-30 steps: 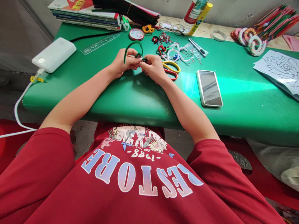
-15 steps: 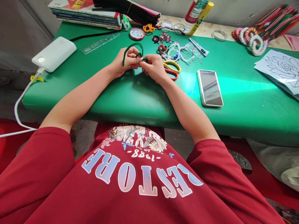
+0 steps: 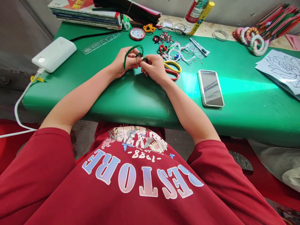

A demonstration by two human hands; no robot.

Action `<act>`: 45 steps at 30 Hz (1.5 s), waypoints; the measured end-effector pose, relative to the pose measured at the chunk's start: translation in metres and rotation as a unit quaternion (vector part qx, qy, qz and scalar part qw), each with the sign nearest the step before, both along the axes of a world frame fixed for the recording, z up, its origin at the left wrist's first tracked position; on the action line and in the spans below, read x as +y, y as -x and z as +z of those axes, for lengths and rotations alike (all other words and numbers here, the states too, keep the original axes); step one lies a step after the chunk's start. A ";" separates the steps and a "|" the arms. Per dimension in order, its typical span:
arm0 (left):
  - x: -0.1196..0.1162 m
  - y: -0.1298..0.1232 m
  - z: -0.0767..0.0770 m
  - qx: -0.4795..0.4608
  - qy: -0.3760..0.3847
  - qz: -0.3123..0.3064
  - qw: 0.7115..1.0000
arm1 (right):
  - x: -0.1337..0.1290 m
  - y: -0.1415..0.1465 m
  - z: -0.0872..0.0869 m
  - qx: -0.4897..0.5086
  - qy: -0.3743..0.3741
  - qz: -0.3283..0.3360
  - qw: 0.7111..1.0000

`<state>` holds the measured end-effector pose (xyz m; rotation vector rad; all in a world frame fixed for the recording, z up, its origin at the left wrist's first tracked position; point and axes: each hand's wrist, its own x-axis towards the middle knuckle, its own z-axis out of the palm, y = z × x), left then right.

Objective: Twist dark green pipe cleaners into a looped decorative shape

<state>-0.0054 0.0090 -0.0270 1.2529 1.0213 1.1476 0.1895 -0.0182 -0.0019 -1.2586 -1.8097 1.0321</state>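
Observation:
A dark green fuzzy stem [image 3: 126, 56] arches in a loop over my left hand [image 3: 125, 63], whose fingers pinch it. My right hand [image 3: 152, 66] grips another part of the same stem between thumb and forefinger, and the fingertips of both hands meet. Scissors with yellow and red handles [image 3: 180, 67] lie just right of my right hand, their blades hidden. Behind them on the green table [image 3: 112, 100] is a tangle of white fuzzy stems [image 3: 177, 51] with small red pieces.
A white phone [image 3: 211, 89] lies to the right, a white power bank [image 3: 54, 54] with a cable to the left. Books [image 3: 86, 18], a ruler [image 3: 100, 43], glasses [image 3: 167, 26] and a yellow tube [image 3: 202, 18] are behind. Paper drawings [image 3: 281, 68] lie at the far right.
The green loop over my left hand has sunk and tilted slightly. Both hands keep nearly the same place and grip.

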 end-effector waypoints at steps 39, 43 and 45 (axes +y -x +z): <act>-0.034 -0.015 0.048 -0.065 0.078 0.042 0.994 | 0.007 -0.004 0.007 0.087 -0.028 -0.110 0.990; -0.035 -0.017 0.048 -0.051 0.071 0.058 0.995 | 0.002 -0.004 0.010 0.068 -0.039 -0.093 0.993; -0.035 -0.018 0.049 -0.046 0.068 0.068 0.994 | -0.002 -0.003 0.013 0.055 -0.035 -0.103 0.993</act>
